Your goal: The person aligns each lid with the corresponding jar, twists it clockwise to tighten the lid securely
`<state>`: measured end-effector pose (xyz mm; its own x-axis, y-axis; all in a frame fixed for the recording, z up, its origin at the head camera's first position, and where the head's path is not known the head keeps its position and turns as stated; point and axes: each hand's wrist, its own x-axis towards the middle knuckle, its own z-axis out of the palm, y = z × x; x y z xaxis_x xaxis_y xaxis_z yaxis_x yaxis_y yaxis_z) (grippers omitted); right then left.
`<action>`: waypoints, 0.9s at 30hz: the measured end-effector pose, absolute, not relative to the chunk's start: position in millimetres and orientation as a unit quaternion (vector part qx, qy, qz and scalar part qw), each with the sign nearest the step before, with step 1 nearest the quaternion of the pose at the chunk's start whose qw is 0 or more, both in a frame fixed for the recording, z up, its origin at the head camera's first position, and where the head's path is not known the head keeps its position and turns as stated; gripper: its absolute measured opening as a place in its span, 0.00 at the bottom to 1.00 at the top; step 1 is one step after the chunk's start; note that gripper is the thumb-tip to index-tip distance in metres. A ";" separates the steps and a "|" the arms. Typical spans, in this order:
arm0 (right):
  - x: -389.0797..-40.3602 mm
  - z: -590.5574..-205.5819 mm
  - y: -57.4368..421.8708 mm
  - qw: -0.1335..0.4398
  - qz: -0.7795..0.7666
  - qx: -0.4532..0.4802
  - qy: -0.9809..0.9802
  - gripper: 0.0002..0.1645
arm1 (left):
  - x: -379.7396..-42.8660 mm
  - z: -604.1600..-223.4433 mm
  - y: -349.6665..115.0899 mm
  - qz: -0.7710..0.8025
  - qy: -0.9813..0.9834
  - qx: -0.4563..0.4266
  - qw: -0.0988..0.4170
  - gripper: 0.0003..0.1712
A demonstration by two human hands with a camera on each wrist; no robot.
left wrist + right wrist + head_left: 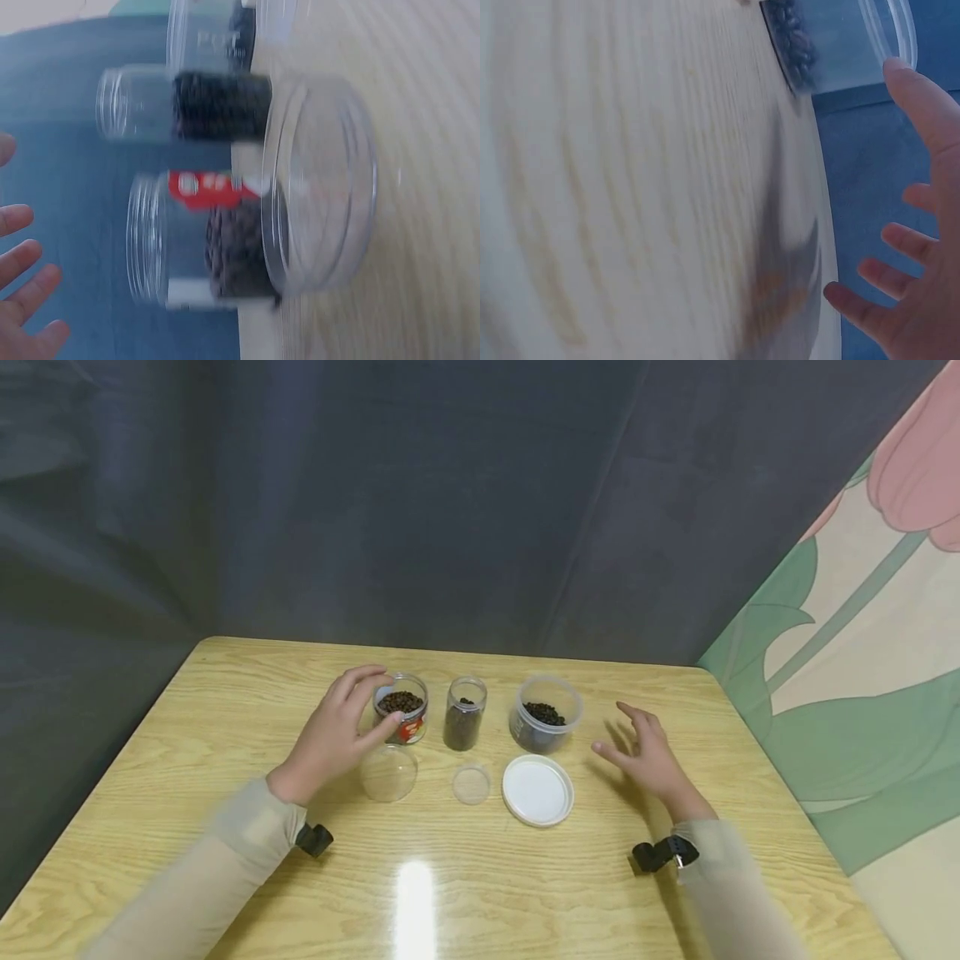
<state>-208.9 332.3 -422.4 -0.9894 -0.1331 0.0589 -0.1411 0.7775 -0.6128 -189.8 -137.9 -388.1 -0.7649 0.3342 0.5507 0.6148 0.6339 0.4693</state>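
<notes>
The left hand (333, 735) hangs beside the red-label jar (408, 720), its fingers spread and loosely bent, holding nothing; the right hand (651, 760) hovers just right of the tub (540, 727), thumb and fingers parted, also gripping nothing; the tall jar (462, 720) stands between the red-label jar and the tub; all 3 stand uncovered in a row on the table (525, 893), each partly filled with dark bits (400, 702); nearer the person lie the clear lid (389, 772), the small lid (471, 785) and the white lid (537, 790), 1 before each; a dark curtain (450, 510) hangs behind.
</notes>
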 end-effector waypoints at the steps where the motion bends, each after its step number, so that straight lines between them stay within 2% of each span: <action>1: -207.8 -423.2 331.5 0.008 0.331 0.075 -0.941 0.55 | -188.2 -388.3 -134.5 -0.332 -0.876 -0.277 0.214 0.27; 10: -201.1 -429.2 322.7 -0.001 0.367 0.099 -0.925 0.51 | -178.9 -391.2 -105.0 -0.329 -0.854 -0.338 0.222 0.23; 20: -208.2 -434.8 306.1 -0.023 0.436 0.122 -0.891 0.51 | -171.5 -396.8 -74.0 -0.320 -0.857 -0.357 0.189 0.25; 27: -214.4 -437.0 289.9 -0.044 0.490 0.136 -0.860 0.53 | -166.4 -400.8 -56.4 -0.323 -0.860 -0.368 0.145 0.26</action>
<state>-214.4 289.9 -437.0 -0.9592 -0.2767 0.0576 -0.1907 0.4833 -0.8544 -166.4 -56.4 -400.8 -0.6875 0.5393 0.4863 0.7261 0.5210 0.4486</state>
